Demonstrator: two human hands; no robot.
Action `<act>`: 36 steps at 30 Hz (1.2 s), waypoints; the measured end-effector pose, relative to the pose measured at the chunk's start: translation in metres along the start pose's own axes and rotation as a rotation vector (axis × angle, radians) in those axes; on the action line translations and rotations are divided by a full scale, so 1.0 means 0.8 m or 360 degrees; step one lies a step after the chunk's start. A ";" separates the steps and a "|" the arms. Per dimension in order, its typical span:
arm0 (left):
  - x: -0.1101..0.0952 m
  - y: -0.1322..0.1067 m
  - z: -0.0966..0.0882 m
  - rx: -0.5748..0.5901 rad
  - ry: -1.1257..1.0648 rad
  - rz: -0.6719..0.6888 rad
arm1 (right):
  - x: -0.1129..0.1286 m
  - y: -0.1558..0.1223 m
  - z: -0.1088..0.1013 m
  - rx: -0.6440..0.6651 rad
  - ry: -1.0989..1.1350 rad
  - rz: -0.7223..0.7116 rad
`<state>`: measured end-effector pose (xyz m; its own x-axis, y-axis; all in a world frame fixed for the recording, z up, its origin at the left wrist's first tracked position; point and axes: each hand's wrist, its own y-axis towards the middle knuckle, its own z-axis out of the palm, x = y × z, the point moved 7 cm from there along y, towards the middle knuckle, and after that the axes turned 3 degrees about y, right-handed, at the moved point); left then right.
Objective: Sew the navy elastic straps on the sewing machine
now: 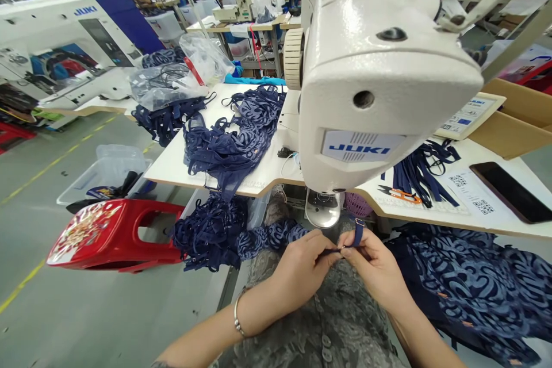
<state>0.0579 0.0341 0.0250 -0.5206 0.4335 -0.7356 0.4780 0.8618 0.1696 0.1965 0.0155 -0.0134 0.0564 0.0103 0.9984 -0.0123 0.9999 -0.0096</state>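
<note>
Just in front of the white sewing machine [357,86], my two hands meet over my lap. My left hand [308,259] is closed, pinching the dark end of a navy patterned bra [267,238] that trails off to the left. In my right hand [371,261], thumb and fingers pinch a navy strap [359,232], whose loop stands up above the fingers with a small metal slider on it. Fingertips of both hands nearly touch, and a tiny pinkish piece shows between them. What joins there is mostly hidden by the fingers.
Navy bras lie piled on the white table [164,164]; more patterned pieces [474,287] are heaped at right. Orange-handled thread snips [401,194], cut straps [425,172] and a phone [513,191] rest on the table's right side. A red stool [116,236] stands at left.
</note>
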 end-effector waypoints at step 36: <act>-0.011 0.002 -0.011 -0.0316 0.1226 0.0483 | 0.038 0.104 -0.002 -0.0237 -0.0604 -0.0211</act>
<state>0.0568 0.0338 0.0380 -0.7605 0.6494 0.0002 0.5793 0.6783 0.4521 0.1990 0.0992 0.0161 -0.3237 -0.0955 0.9413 0.1159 0.9834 0.1397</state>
